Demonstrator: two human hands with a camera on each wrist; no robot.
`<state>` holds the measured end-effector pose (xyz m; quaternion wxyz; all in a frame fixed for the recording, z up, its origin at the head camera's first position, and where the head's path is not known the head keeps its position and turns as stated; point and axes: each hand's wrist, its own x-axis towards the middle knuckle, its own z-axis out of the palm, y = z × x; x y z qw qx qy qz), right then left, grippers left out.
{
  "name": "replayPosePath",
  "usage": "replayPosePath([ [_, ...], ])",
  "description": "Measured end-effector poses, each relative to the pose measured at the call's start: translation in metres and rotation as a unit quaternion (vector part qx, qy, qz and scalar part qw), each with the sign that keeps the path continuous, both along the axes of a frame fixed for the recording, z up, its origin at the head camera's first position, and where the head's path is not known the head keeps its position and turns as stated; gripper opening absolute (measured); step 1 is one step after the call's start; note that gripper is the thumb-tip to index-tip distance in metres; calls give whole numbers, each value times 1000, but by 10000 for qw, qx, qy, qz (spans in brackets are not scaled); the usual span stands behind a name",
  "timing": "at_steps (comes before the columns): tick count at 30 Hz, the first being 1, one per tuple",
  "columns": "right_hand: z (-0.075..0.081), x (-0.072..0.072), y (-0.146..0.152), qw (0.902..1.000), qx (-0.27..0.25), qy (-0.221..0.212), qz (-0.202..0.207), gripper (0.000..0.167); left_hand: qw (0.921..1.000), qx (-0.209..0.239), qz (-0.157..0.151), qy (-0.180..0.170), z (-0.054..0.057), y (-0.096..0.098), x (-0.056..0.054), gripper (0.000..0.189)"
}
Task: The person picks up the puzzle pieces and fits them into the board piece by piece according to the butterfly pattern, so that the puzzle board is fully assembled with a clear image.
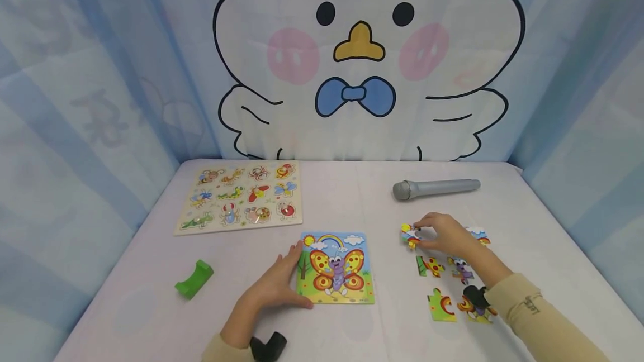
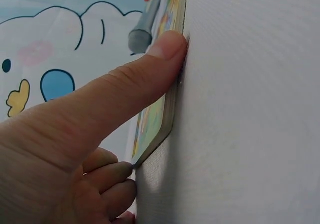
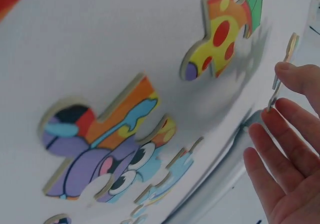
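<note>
A square butterfly puzzle board (image 1: 336, 267) lies at the table's middle. My left hand (image 1: 278, 281) rests against its left side, thumb along the near edge and fingers at the left edge; the left wrist view shows that thumb (image 2: 135, 77) on the board's rim. Farther right, my right hand (image 1: 446, 234) pinches a small puzzle piece (image 1: 408, 234) with thumb and fingertips. Edge-on in the right wrist view, that piece (image 3: 291, 44) is thin and pale. Nearby lie a wing piece (image 1: 431, 266), a purple butterfly-face piece (image 1: 461, 268) and a green-and-yellow piece (image 1: 440, 307).
An insect peg puzzle (image 1: 241, 197) lies at the back left, and a grey toy microphone (image 1: 436, 188) at the back right. A green curved block (image 1: 194, 279) sits on the left. Behind the white table hangs a curtain (image 1: 362, 133) with a cartoon bird.
</note>
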<state>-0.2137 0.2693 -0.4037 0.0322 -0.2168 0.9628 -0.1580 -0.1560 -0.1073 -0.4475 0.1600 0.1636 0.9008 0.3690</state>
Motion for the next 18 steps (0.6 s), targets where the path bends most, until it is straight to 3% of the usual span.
replayPosePath([
  [6,1,1,-22,9997,-129,38,197,35,9999,14,108,-21,1,0,0,123],
  [13,4,4,-51,9990,-256,-273,228,37,9999,-31,95,35,-1,0,0,123],
  [18,1,4,-70,9977,-342,-250,530,36,10000,-12,53,78,-2,1,0,123],
])
